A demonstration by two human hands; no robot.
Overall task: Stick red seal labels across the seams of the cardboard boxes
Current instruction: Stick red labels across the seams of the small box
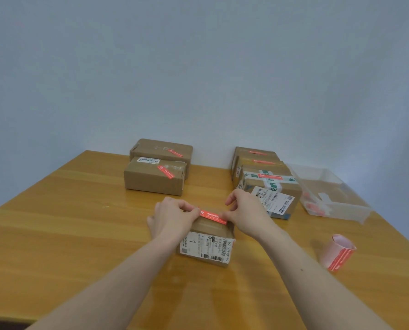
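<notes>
A small cardboard box [208, 241] sits near the middle of a glossy, honey-coloured wooden table [67, 234], its near face covered by a white shipping label printed with barcodes and a large "1". Across the top of the box lies a narrow red seal label [212, 217], a smooth rectangular strip with small white lettering, slightly slanted. The left hand [172, 219] has its fingers curled, thumb and fingertips pinching the left end of the strip; the right hand [245, 213] is curled likewise, pinching the right end. Both bare forearms reach in from the near edge.

At the far left stand two plain brown boxes, one behind the other: the nearer left box [154, 177] carries a red strip set diagonally over clear shiny tape, and the farther left box [161, 150] has a smaller red strip near its right edge. At the far right three more boxes stand in a row running away from the viewer; the taped box [270, 189], nearest of them, is bound with white-and-green printed tape, has a red strip on top and white paper labels on its near face. Just right of these is a clear plastic bin [329, 194], rectangular with translucent walls, holding blurred reddish pieces. Near the right edge lies a curled label roll [339, 252], pale pink backing paper with red strips on it.
</notes>
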